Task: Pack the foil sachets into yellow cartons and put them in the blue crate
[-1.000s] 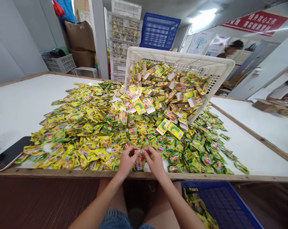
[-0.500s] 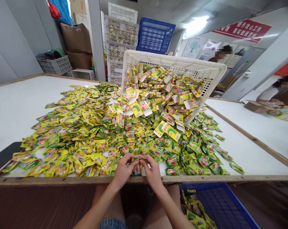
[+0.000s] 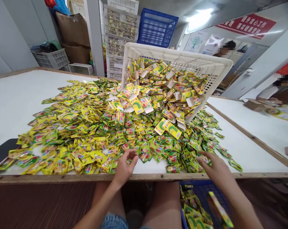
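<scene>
My left hand (image 3: 126, 166) is at the table's front edge, thumb and fingers curved apart with nothing visible between them. Just beyond its fingertips lie small green and yellow candy packets (image 3: 144, 153). My right hand (image 3: 213, 163) is over the front right part of the pile, fingers spread and close to green packets (image 3: 191, 159). Below its wrist, a small yellow-green box (image 3: 219, 208), blurred, is in the air over a blue crate (image 3: 198, 184). Yellow boxes (image 3: 193, 219) lie inside that crate. Open-ended flat cartons (image 3: 136, 105) spill onto the packets.
A white basket (image 3: 179, 52) lies tipped toward me on the table, full of cartons. A dark phone (image 3: 2, 152) rests at the left edge. Stacked crates (image 3: 121, 41) stand behind. Other people are at the right, one by a second table (image 3: 258, 127).
Both hands were together on a small packet or box at the front edge. They have parted: my right hand swung right, and a box is now airborne over the crate.
</scene>
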A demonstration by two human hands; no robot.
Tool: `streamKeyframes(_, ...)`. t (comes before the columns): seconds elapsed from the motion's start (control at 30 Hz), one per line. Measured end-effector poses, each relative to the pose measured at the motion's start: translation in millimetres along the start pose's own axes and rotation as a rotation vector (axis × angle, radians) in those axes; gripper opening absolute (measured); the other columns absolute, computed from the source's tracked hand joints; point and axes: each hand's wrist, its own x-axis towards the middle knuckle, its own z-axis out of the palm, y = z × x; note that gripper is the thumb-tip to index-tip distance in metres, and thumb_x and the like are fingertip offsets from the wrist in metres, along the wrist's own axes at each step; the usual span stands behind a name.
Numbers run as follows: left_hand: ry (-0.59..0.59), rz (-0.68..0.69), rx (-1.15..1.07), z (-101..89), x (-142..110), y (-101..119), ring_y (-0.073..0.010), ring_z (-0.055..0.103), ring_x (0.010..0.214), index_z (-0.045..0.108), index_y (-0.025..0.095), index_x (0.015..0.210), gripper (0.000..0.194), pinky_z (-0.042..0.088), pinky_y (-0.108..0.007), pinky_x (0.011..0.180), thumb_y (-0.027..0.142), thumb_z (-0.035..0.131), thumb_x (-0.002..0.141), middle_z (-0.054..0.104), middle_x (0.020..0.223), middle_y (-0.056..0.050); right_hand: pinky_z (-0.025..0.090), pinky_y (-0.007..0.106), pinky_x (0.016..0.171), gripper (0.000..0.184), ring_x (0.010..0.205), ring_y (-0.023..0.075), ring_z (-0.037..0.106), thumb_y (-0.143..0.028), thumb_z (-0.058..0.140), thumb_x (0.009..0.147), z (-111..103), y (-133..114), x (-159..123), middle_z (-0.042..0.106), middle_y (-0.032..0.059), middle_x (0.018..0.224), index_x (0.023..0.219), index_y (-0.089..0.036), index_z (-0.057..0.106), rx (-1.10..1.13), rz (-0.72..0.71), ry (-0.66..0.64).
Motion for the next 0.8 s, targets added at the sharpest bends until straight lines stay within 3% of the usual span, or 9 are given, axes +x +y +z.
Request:
streamKeyframes(0.13, 0.002, 0.012, 0.01, -2.3, -5, 3, -0.0144, 0.056, 0.087, 0.052, 0.014, 0.103, 0.025, 0.045, -0.027, 0.079, 0.03, 0.051, 0.084, 0.059, 0.092, -0.007, 0.036, 0.038, 0.089, 0.058, 0.105, 0.0275, 0.048, -0.049, 0.045, 0.078, 54, -34, 54, 0.052, 0.0151, 0.115, 0.122, -0.01, 0.045, 0.084, -0.097, 0.064)
streamKeyframes(0.23, 0.013, 0.017, 0.026, -5.6, -8, 6, -0.0144, 0.056, 0.085, 0.053, 0.014, 0.101, 0.024, 0.045, -0.027, 0.078, 0.03, 0.051, 0.084, 0.059, 0.091, -0.007, 0.032, 0.043, 0.091, 0.072, 0.113, 0.0322, 0.041, -0.042, 0.058, 0.072, 83, -55, 88, 0.046, 0.0185, 0.122, 0.131, -0.009, 0.035, 0.053, 0.008, 0.012)
streamKeyframes(0.33, 0.038, 0.022, 0.024, -6.1, -9, 6, -0.0144, 0.056, 0.085, 0.052, 0.014, 0.104, 0.025, 0.045, -0.027, 0.079, 0.029, 0.051, 0.084, 0.059, 0.091, -0.007, 0.03, 0.05, 0.088, 0.062, 0.106, 0.0342, 0.045, -0.037, 0.059, 0.074, 86, -68, 97, 0.052, 0.0178, 0.112, 0.126, -0.01, 0.041, 0.028, 0.107, 0.071)
streamKeyframes(0.43, 0.075, 0.033, -0.022, -4.2, -7, 6, -0.015, 0.055, 0.091, 0.046, 0.015, 0.114, 0.034, 0.044, -0.029, 0.084, 0.028, 0.052, 0.083, 0.057, 0.1, -0.008, 0.031, 0.048, 0.09, 0.061, 0.104, 0.0312, 0.047, -0.043, 0.056, 0.076, 68, -94, 78, 0.052, 0.0174, 0.112, 0.124, -0.01, 0.042, 0.203, 0.019, 0.31)
streamKeyframes(0.47, 0.077, 0.031, -0.048, -3.5, -6, 6, -0.0154, 0.055, 0.094, 0.043, 0.015, 0.118, 0.039, 0.043, -0.029, 0.086, 0.028, 0.053, 0.083, 0.056, 0.105, -0.009, 0.034, 0.043, 0.09, 0.063, 0.103, 0.0284, 0.047, -0.046, 0.057, 0.076, 61, -107, 66, 0.051, 0.0168, 0.113, 0.124, -0.01, 0.041, 0.328, -0.041, 0.315)
streamKeyframes(0.5, 0.072, 0.028, -0.078, -2.9, -5, 5, -0.0161, 0.053, 0.099, 0.041, 0.016, 0.122, 0.043, 0.042, -0.03, 0.089, 0.027, 0.054, 0.082, 0.054, 0.11, -0.01, 0.038, 0.038, 0.087, 0.06, 0.101, 0.0246, 0.049, -0.046, 0.057, 0.076, 55, -122, 52, 0.051, 0.0149, 0.113, 0.124, -0.011, 0.041, 0.465, -0.104, 0.24)
streamKeyframes(0.6, 0.031, 0.032, -0.235, -3.5, -3, 3, -0.0184, 0.049, 0.109, 0.038, 0.016, 0.125, 0.05, 0.04, -0.031, 0.093, 0.028, 0.058, 0.08, 0.05, 0.119, -0.011, 0.042, 0.029, 0.083, 0.047, 0.098, 0.0185, 0.051, -0.041, 0.054, 0.081, 42, -170, 14, 0.051, 0.0095, 0.115, 0.121, -0.018, 0.045, 0.755, -0.356, -0.366)
streamKeyframes(0.67, 0.019, 0.009, -0.347, -6.8, -3, 2, -0.0178, 0.053, 0.101, 0.044, 0.014, 0.117, 0.044, 0.042, -0.028, 0.087, 0.029, 0.06, 0.079, 0.055, 0.11, -0.01, 0.042, 0.028, 0.083, 0.035, 0.097, 0.0174, 0.052, -0.039, 0.049, 0.086, 40, -196, -1, 0.055, 0.0081, 0.108, 0.113, -0.017, 0.052, 0.87, -0.451, -0.641)
streamKeyframes(0.8, 0.193, -0.101, -0.407, -23.4, -14, 0, -0.0118, 0.056, 0.076, 0.05, 0.012, 0.099, 0.032, 0.045, -0.021, 0.069, 0.03, 0.063, 0.076, 0.06, 0.088, -0.005, 0.041, 0.026, 0.076, 0.029, 0.085, 0.0156, 0.054, -0.037, 0.045, 0.088, 50, -230, -2, 0.06, 0.006, 0.089, 0.09, -0.015, 0.062, 0.942, -0.471, -0.704)
